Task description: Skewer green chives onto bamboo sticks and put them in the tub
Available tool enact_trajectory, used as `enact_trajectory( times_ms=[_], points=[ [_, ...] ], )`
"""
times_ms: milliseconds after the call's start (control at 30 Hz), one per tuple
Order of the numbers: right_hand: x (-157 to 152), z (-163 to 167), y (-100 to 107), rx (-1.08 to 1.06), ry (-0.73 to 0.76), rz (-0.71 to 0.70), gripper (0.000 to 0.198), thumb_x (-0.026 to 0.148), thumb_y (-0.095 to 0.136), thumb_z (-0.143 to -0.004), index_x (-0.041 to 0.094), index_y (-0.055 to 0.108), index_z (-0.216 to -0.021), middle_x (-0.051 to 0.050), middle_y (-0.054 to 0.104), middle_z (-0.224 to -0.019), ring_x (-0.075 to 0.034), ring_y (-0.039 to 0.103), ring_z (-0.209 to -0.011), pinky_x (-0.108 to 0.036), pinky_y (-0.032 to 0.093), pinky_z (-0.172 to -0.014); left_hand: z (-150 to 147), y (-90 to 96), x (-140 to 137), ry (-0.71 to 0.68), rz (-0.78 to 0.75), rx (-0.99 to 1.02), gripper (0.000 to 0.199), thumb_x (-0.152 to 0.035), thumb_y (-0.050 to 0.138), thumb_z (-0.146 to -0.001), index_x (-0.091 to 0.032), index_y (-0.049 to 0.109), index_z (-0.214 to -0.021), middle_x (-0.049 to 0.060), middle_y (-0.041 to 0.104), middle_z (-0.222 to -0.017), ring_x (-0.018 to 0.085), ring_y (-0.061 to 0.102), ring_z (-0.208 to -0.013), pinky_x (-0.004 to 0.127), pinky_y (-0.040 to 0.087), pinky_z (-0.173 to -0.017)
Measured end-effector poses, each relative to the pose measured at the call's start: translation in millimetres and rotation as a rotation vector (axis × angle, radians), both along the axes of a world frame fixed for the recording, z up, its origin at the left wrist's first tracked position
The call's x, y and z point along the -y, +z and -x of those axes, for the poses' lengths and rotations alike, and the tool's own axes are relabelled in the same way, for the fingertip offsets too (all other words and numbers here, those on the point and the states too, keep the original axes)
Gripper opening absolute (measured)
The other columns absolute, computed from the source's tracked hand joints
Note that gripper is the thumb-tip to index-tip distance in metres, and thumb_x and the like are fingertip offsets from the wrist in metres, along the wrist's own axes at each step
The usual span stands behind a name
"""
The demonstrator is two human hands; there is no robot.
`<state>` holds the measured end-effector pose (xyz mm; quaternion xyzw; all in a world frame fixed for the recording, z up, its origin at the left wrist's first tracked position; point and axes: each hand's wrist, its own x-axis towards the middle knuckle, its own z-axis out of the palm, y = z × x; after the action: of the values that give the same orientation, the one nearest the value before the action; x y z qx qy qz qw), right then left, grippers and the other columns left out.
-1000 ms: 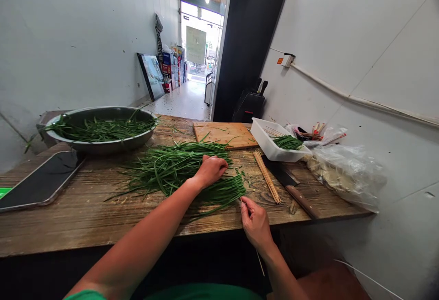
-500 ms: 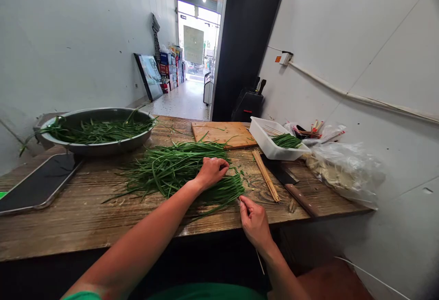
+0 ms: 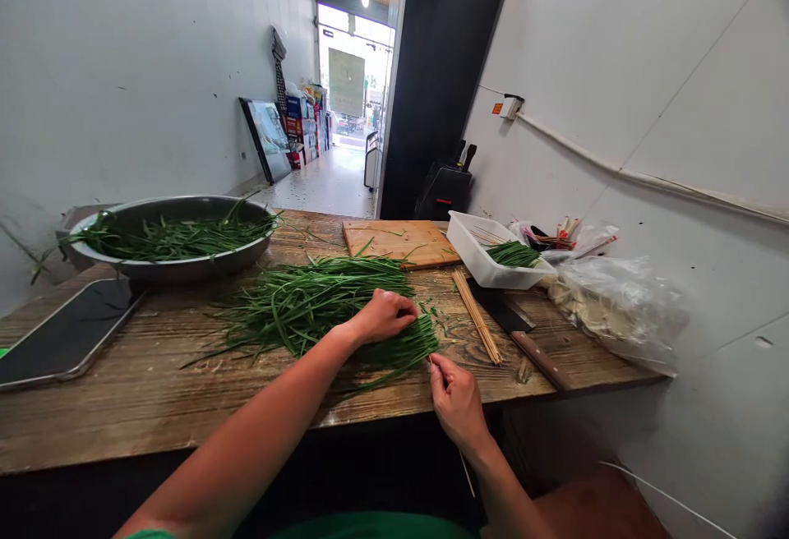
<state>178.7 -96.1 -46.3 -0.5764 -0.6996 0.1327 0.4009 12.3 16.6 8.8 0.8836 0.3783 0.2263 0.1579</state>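
Observation:
A broad heap of green garlic chives [image 3: 308, 301] lies on the wooden table, with its even stalk ends [image 3: 426, 338] toward the right. My left hand [image 3: 385, 315] rests over these stalks, thumb and fingers pinched together on chives near the ends. Which stalks they hold is hidden. At the table's front edge my right hand [image 3: 456, 398] is closed on a thin wooden skewer [image 3: 467, 473]. Its tip is up by the lower stalk ends, and its tail sticks out below the wrist. A bundle of skewers [image 3: 477, 317] lies right of the chives.
A cleaver [image 3: 518, 333] lies beside the skewer bundle. Behind are a wooden cutting board [image 3: 400, 241] and a white plastic tub [image 3: 468, 247] with chives inside. A metal basin [image 3: 178, 269] of chives and a dark tray-like board [image 3: 67, 329] are left; a plastic bag [image 3: 616, 301] is right.
My left hand has shifted slightly right and down, closer to the stalk ends. The right hand stays in place with the skewer.

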Motion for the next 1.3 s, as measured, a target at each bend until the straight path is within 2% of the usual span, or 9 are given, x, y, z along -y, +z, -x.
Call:
enact_trajectory(
  times_ms=[67, 200, 333, 433, 633, 800, 900, 1067, 1300],
  points=[
    [-0.2, -0.4, -0.7, 0.005, -0.002, 0.010, 0.032, 0.025, 0.039, -0.083, 0.014, 0.064, -0.099, -0.008, 0.069, -0.084, -0.017, 0.065, -0.067, -0.024, 0.050, -0.060, 5.0, 4.1, -2.1, 0.022, -0.023, 0.024, 0.021, -0.027, 0.047, -0.079, -0.019, 0.067, -0.080, 0.001, 0.067, -0.079, 0.013, 0.057, -0.073, 0.025, 0.033, -0.072],
    [-0.9, -1.2, -3.8, 0.002, -0.001, 0.001, 0.032, 0.026, 0.039, -0.083, 0.013, 0.064, -0.099, -0.007, 0.069, -0.076, -0.016, 0.063, -0.060, -0.023, 0.049, -0.058, 18.3, 7.7, -9.9, 0.214, -0.204, -0.004, 0.019, -0.028, 0.049, -0.078, -0.021, 0.067, -0.078, 0.004, 0.063, -0.083, 0.018, 0.051, -0.085, 0.032, 0.027, -0.081],
    [-0.7, -0.9, -3.8, 0.005, 0.003, -0.001, 0.032, 0.026, 0.038, -0.083, 0.014, 0.064, -0.098, -0.007, 0.069, -0.076, -0.014, 0.061, -0.055, -0.021, 0.046, -0.051, 25.6, 0.0, -14.7, 0.125, -0.189, -0.183, 0.012, -0.030, 0.058, -0.072, -0.023, 0.068, -0.071, 0.004, 0.057, -0.080, 0.020, 0.045, -0.088, 0.035, 0.023, -0.082],
    [0.0, -0.4, -1.9, 0.009, -0.001, -0.007, 0.032, 0.027, 0.038, -0.083, 0.014, 0.064, -0.096, -0.007, 0.069, -0.079, -0.014, 0.061, -0.056, -0.021, 0.046, -0.051, 27.3, -6.4, -15.4, 0.139, -0.174, -0.244, 0.008, -0.028, 0.062, -0.068, -0.024, 0.068, -0.071, 0.005, 0.055, -0.080, 0.022, 0.041, -0.090, 0.037, 0.022, -0.082],
    [-0.3, 0.1, -2.2, -0.005, 0.007, 0.010, 0.033, 0.028, 0.038, -0.083, 0.013, 0.064, -0.097, -0.006, 0.068, -0.074, -0.013, 0.058, -0.049, -0.021, 0.043, -0.047, 23.4, -4.4, -10.3, 0.157, -0.211, -0.210, 0.012, -0.020, 0.054, -0.071, -0.021, 0.066, -0.067, 0.005, 0.056, -0.080, 0.022, 0.042, -0.089, 0.038, 0.024, -0.081],
    [0.2, -0.4, -2.4, -0.016, 0.016, 0.021, 0.034, 0.028, 0.038, -0.083, 0.012, 0.064, -0.098, -0.007, 0.068, -0.075, -0.014, 0.059, -0.053, -0.022, 0.045, -0.052, 14.3, -4.4, -9.9, 0.203, -0.250, -0.149, 0.018, -0.022, 0.047, -0.075, -0.019, 0.064, -0.077, 0.005, 0.062, -0.079, 0.020, 0.048, -0.083, 0.035, 0.029, -0.076],
    [0.1, -1.0, -3.4, -0.014, 0.016, 0.018, 0.034, 0.028, 0.038, -0.084, 0.012, 0.063, -0.099, -0.009, 0.068, -0.081, -0.016, 0.062, -0.061, -0.022, 0.046, -0.056, 12.1, -7.1, -10.9, 0.215, -0.232, -0.176, 0.020, -0.021, 0.044, -0.076, -0.017, 0.064, -0.077, 0.006, 0.064, -0.074, 0.020, 0.053, -0.079, 0.034, 0.031, -0.075],
    [-0.5, -1.4, -4.0, -0.007, 0.001, 0.044, 0.034, 0.028, 0.038, -0.083, 0.012, 0.063, -0.100, -0.007, 0.068, -0.074, -0.014, 0.060, -0.053, -0.022, 0.045, -0.050, 9.9, -5.1, -8.0, 0.236, -0.206, -0.093, 0.020, -0.021, 0.044, -0.074, -0.017, 0.063, -0.076, 0.006, 0.064, -0.073, 0.019, 0.055, -0.077, 0.033, 0.033, -0.076],
    [-0.1, -1.1, -2.2, -0.003, 0.005, 0.013, 0.033, 0.026, 0.039, -0.083, 0.012, 0.063, -0.100, -0.009, 0.069, -0.083, -0.017, 0.064, -0.066, -0.023, 0.048, -0.058, 3.6, -8.0, -9.8, 0.217, 0.033, 0.116, 0.027, -0.014, 0.042, -0.066, -0.015, 0.063, -0.082, 0.000, 0.059, -0.063, 0.011, 0.050, -0.058, 0.021, 0.036, -0.056]
  ],
)
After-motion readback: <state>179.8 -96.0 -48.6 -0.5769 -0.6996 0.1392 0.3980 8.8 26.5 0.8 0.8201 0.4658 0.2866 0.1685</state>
